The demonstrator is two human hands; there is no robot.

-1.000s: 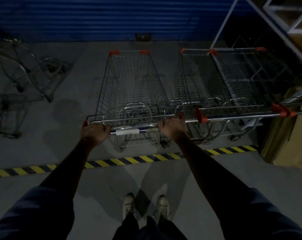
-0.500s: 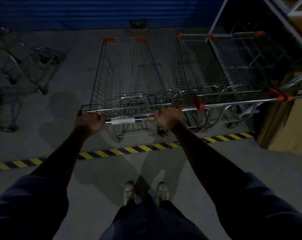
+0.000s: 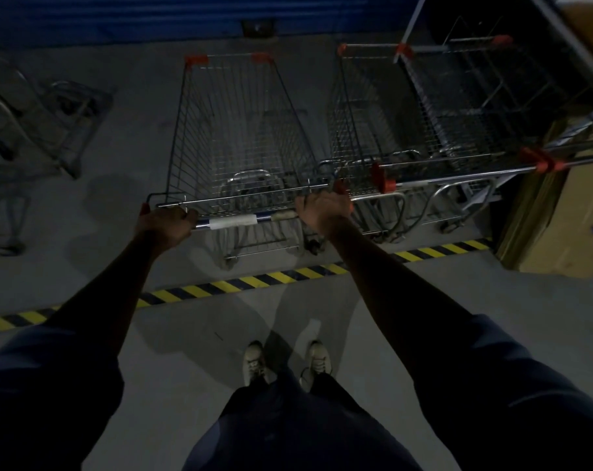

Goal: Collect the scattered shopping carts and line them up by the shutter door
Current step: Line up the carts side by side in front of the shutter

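Cart point(image 3: 240, 137) nudged slightly back from shutter point(image 3: 152, 15); left hand point(image 3: 166, 222), right hand point(image 3: 324, 210) clenched on handle point(image 3: 234, 222). Cart beside parked carts point(image 3: 424, 113), past striped line point(image 3: 220, 287).

Dim, grainy wide-angle view (edges bowed), soft shadows pooling on the floor point(image 3: 200, 351).

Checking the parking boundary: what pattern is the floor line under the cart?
Yellow and black diagonal stripes on the floor line, clearest in the head view.

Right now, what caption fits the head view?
Both hands grip a shopping cart facing the blue shutter door.
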